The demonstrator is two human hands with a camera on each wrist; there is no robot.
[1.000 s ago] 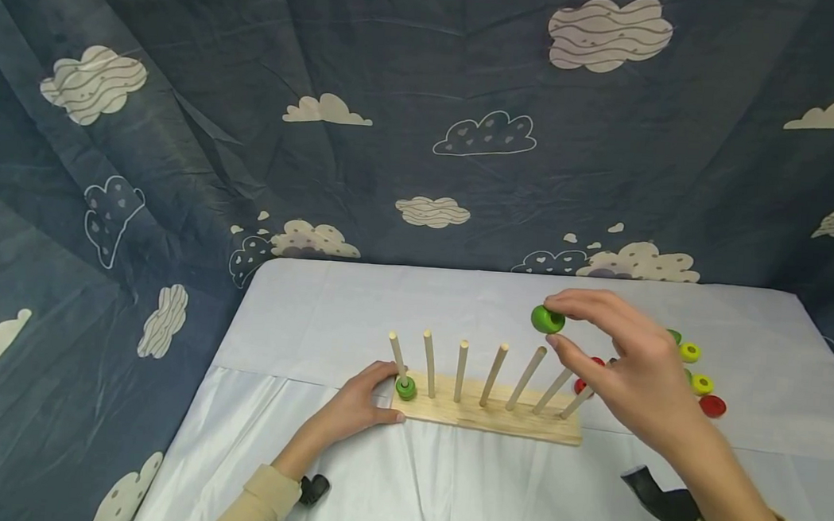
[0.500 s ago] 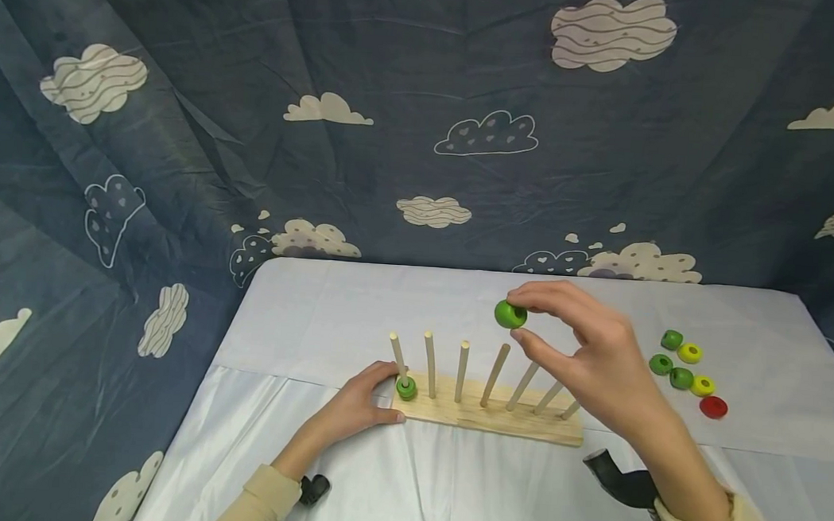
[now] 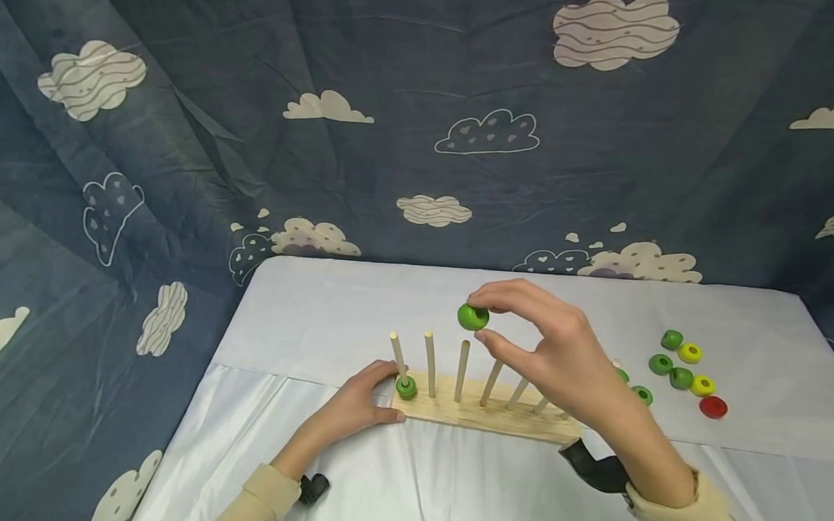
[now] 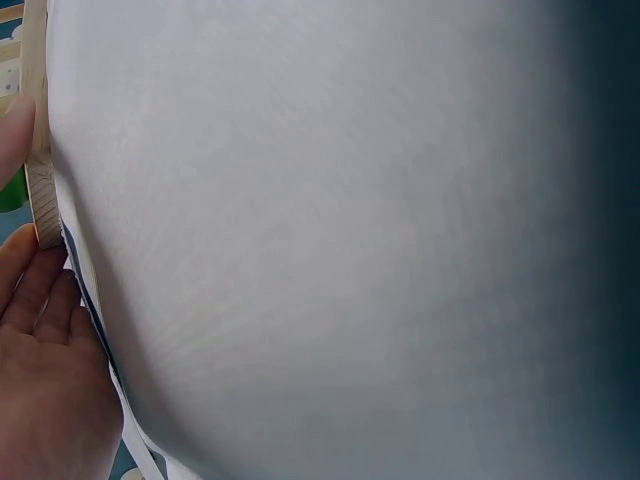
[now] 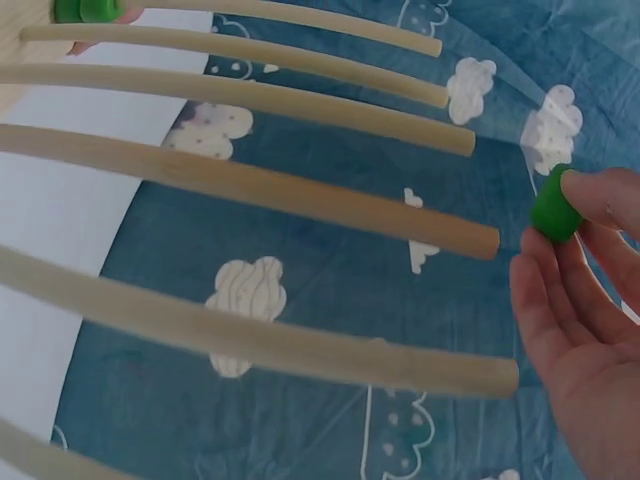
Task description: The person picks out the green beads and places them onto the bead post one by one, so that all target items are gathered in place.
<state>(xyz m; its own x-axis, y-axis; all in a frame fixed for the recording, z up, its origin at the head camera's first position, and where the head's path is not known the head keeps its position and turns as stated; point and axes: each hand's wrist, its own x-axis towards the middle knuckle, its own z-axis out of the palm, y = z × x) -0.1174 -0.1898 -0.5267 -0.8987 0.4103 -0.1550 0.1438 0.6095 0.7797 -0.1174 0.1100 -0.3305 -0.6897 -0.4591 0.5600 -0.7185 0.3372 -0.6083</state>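
Note:
A wooden peg board point(image 3: 451, 412) with several upright pegs lies on the white cloth. My left hand point(image 3: 356, 404) grips its left end, thumb at the near edge and fingers round the far side; the left wrist view shows the board's end point(image 4: 44, 200) between thumb and fingers. Green beads point(image 3: 406, 388) sit low on the leftmost peg point(image 3: 398, 353). Above the pegs, my right hand point(image 3: 562, 353) pinches a green bead point(image 3: 472, 317) between thumb and fingers. The right wrist view shows this bead point(image 5: 556, 205) beyond the peg tips, apart from them. The right forearm hides the board's right end.
To the right lie loose green beads point(image 3: 681, 379), yellow beads point(image 3: 702, 385) and a red bead point(image 3: 713, 407). More green beads point(image 3: 642, 395) are partly covered by the right hand and wrist. A dark cloud-print curtain point(image 3: 395, 155) hangs behind the table.
My right hand has moved left over the pegs, carrying the green bead, and uncovered the loose beads at right. The left hand and the board have stayed in place.

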